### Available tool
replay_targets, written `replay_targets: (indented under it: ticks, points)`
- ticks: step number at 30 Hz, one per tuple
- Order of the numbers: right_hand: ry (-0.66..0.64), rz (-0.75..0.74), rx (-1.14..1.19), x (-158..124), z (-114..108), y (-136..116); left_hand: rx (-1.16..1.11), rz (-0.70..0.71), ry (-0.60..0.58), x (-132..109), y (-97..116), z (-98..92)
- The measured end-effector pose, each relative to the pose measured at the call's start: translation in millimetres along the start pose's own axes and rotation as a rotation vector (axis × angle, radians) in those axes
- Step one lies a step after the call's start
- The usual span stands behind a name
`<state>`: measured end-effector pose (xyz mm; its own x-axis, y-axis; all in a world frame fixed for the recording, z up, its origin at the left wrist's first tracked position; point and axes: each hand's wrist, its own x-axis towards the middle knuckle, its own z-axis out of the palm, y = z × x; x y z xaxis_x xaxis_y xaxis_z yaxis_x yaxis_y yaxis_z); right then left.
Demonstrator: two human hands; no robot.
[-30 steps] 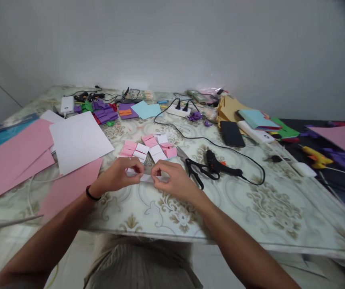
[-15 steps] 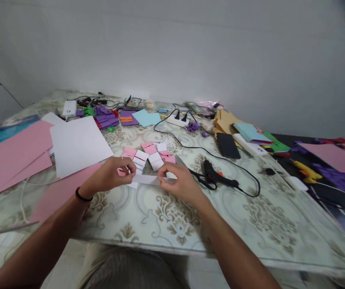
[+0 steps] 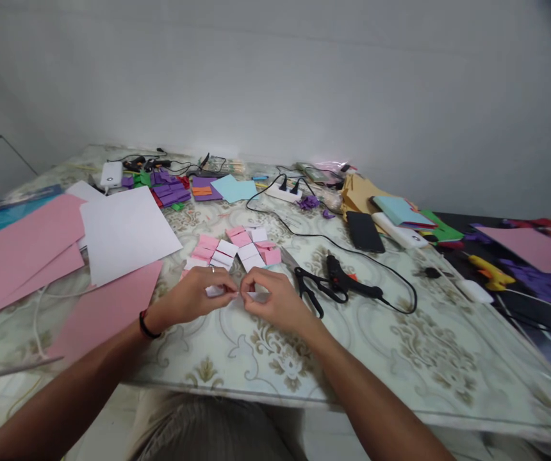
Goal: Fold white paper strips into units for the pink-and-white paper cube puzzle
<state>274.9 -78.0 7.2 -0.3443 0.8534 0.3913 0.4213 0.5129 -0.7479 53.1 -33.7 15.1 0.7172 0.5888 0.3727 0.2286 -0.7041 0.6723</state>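
My left hand (image 3: pixel 193 294) and my right hand (image 3: pixel 279 301) meet fingertip to fingertip above the front middle of the table. Both pinch a white paper strip (image 3: pixel 259 296), mostly hidden behind the fingers. Just beyond them lie folded pink paper pieces (image 3: pixel 207 247) and folded white paper pieces (image 3: pixel 250 256). Black-handled scissors (image 3: pixel 310 291) rest to the right of my right hand, beside a black glue gun (image 3: pixel 352 280).
White sheets (image 3: pixel 129 234) and pink sheets (image 3: pixel 25 253) cover the left side. A power strip (image 3: pixel 284 191) sits at the back, its black cable curving across to the right. A black phone (image 3: pixel 364 232) and stacked coloured paper (image 3: pixel 403 211) lie at the right.
My hands have come together from either end of the strip, so less of it shows between them. More of the scissors' handles is now visible.
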Motion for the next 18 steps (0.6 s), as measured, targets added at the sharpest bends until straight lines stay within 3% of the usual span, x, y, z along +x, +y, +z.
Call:
replay_targets:
  ticks: [8,15,18]
  points:
    - [0.001,-0.001,0.032,0.4,-2.7,-6.1,0.033,-0.049,0.009,2.7,9.3,-10.2]
    - [0.188,0.052,0.020,2.8,-39.3,5.4,-0.024,-0.188,0.196,3.8,0.9,-40.0]
    - [0.288,0.080,0.065,2.2,-46.4,10.2,-0.033,-0.225,0.191,3.6,-2.1,-41.0]
